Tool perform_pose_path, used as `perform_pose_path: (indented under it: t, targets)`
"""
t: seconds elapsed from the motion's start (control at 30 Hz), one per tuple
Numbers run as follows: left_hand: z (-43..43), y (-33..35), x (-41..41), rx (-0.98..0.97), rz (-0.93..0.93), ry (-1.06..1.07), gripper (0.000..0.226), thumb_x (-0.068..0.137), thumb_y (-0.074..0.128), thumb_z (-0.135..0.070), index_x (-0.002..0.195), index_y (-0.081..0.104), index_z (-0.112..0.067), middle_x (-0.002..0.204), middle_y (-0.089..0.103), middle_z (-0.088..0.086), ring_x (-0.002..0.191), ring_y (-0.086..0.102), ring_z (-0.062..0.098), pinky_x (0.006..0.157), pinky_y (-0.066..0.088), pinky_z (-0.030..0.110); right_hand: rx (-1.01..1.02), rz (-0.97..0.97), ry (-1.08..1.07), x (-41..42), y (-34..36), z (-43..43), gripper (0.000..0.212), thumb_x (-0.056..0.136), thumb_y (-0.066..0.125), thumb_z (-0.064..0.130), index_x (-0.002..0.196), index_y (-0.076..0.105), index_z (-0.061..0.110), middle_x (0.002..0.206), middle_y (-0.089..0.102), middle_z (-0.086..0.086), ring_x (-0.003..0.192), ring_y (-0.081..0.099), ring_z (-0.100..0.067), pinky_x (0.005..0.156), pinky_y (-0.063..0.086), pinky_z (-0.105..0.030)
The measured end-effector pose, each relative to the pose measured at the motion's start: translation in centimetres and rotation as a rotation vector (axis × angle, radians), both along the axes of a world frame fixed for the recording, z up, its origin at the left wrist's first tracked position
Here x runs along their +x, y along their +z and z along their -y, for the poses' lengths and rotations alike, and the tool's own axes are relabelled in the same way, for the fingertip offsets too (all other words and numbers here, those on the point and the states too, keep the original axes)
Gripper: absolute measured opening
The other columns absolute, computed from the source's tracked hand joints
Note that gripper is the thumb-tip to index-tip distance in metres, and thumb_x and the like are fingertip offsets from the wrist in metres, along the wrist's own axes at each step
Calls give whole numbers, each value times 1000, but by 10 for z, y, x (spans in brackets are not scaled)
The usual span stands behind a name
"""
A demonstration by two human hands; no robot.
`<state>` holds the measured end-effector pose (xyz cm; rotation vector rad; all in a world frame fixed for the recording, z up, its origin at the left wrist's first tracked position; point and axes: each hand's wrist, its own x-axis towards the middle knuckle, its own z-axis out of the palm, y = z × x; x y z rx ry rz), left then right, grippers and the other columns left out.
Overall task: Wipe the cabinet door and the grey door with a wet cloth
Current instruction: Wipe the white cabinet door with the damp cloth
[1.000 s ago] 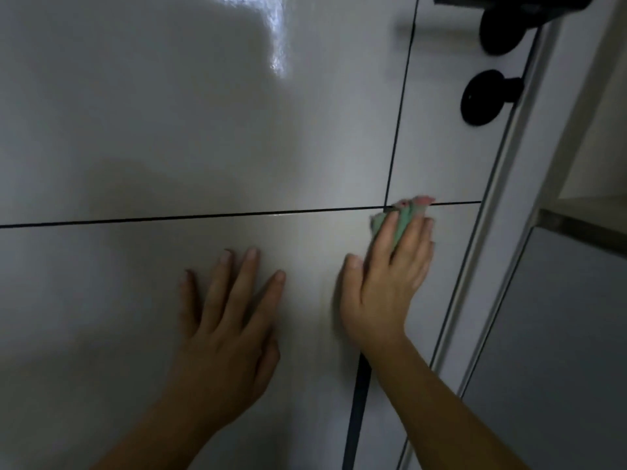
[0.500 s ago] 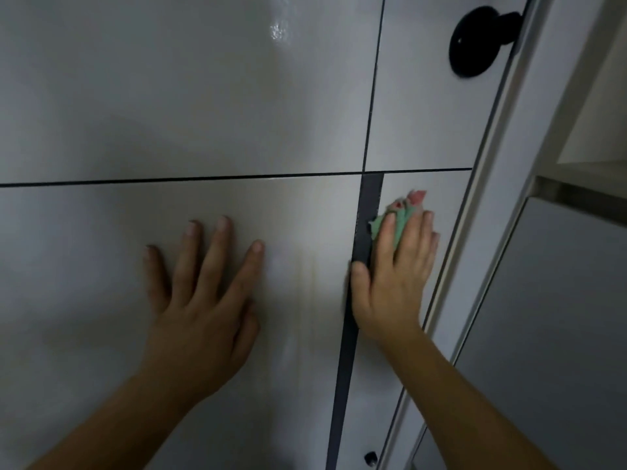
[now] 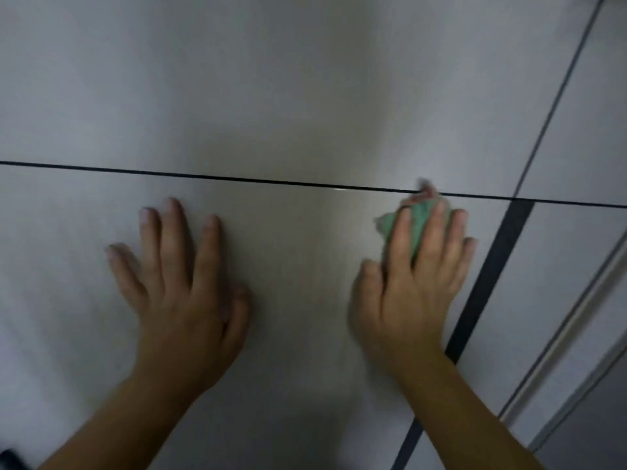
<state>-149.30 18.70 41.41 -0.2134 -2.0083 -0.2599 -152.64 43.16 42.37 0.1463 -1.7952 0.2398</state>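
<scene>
**A:** Where is the cloth?

**B:** The green cloth (image 3: 419,220) is bunched against the grey door (image 3: 288,96), on the lower panel. Its top tip touches the thin horizontal seam (image 3: 203,176).

**A:** How is it held?

**B:** The right hand (image 3: 410,286) lies over it with its fingers straight and close together, pressing it to the surface rather than gripping it (a flat hand spreads the push, which I'd say suits wiping).

**A:** And the other hand?

**B:** The left hand (image 3: 183,286) holds nothing. It lies flat on the same panel with its fingers fanned, well apart from the cloth. It is probably a brace, so the door doesn't give under the wiping pressure.

**A:** What's around them?

**B:** A dark vertical strip (image 3: 488,276) runs just beside the right hand, and the pale door frame (image 3: 573,337) is further right.
</scene>
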Motion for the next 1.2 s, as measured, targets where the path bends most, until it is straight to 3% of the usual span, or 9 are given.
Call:
perform_pose_path:
  t: [0.07,0.1,0.27,0.5,0.67,0.8,0.97,1.07,1.2]
  targets:
    - [22,-2,-1,66,19,46,75,94,46,-37,159,24,-6,167,5,28,155,-1,49,116,1,76,-180,3,-32,2,12,23,64,102,35,35,156,26,3,163,16,-27,151,12,-50,122,8,-65]
    - [30,-4,-2,79,24,55,73,95,45,-36,159,24,-8,167,6,28,155,0,49,116,3,77,-178,14,-31,4,13,41,65,102,35,36,156,26,2,163,17,-28,150,13,-51,121,9,-65]
    - [62,-19,0,61,31,41,70,99,41,-39,161,21,-13,169,6,24,156,2,46,117,9,75,310,119,101,11,-11,111,68,100,42,44,158,18,17,168,6,-10,156,-2,-37,124,3,-58]
    - [115,-44,2,274,67,123,73,99,39,-46,162,14,-20,169,1,19,156,0,45,116,14,75,275,49,88,9,-8,145,67,95,48,38,154,33,9,165,17,-18,153,10,-45,122,7,-62]
    - [129,-67,5,307,89,106,74,99,39,-46,164,6,-30,171,0,15,158,-1,39,118,17,73,616,95,197,11,7,216,66,98,49,37,157,31,16,168,17,-9,156,10,-36,125,8,-56]
    - [152,-80,6,368,93,132,73,100,39,-45,164,7,-30,171,0,14,158,-3,38,119,15,71,694,64,157,6,62,270,65,101,40,38,160,26,15,169,15,-9,156,9,-36,126,6,-56]
    - [167,-97,6,489,109,116,73,98,41,-43,163,13,-25,171,2,16,158,-1,39,118,20,71,1172,98,252,2,36,279,63,104,38,39,159,28,13,169,14,-9,156,9,-34,126,11,-53]
    - [173,-115,11,534,104,86,74,97,42,-40,163,16,-21,171,6,16,158,2,38,115,26,72,1238,82,234,3,46,278,58,103,39,37,156,39,14,168,21,-9,156,15,-33,126,15,-52]
    - [171,-125,11,571,84,76,76,93,46,-37,163,16,-27,171,9,13,158,7,37,117,27,69,1197,6,224,-4,85,353,62,100,40,37,157,34,14,168,20,-10,155,14,-35,126,10,-53]
